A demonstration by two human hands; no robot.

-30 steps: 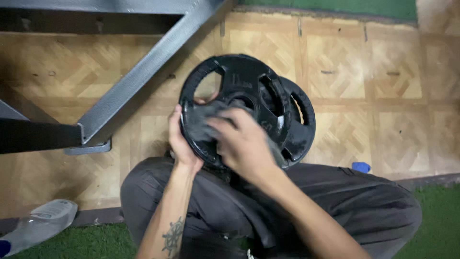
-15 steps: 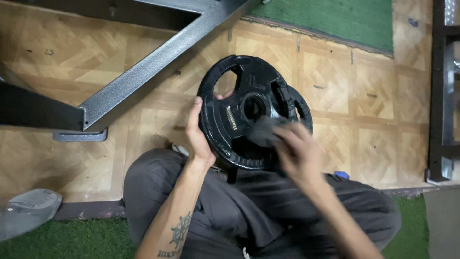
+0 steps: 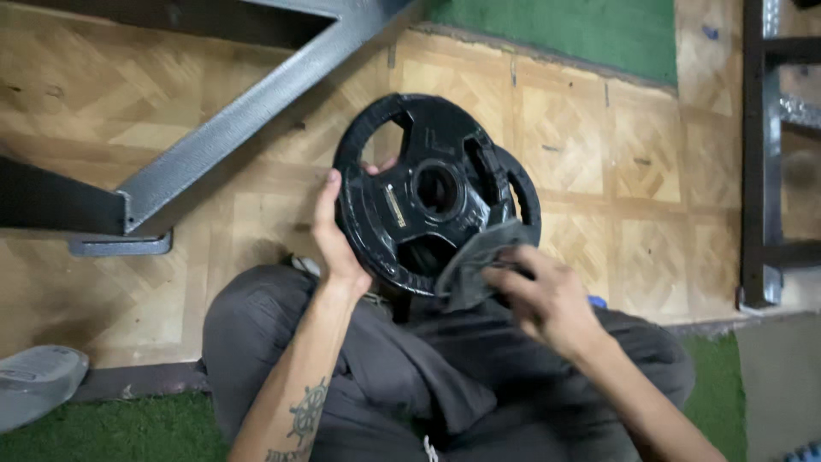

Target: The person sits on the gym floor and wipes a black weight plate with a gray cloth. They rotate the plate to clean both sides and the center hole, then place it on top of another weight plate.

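Grey cloth (image 3: pixel 475 263) lower on plate (image 3: pixel 419 192) now

Vantage: one head-worn camera, looking steeply down over the wearer's own lap
Facing: toward the parquet floor (image 3: pixel 599 154) and grey steel frame (image 3: pixel 248 111) ahead
Nearness: close; left hand (image 3: pixel 335 231), right hand (image 3: pixel 547 295) and black weight plate (image 3: pixel 410 201) fill mid-frame
Shared ground: single view, no overlap
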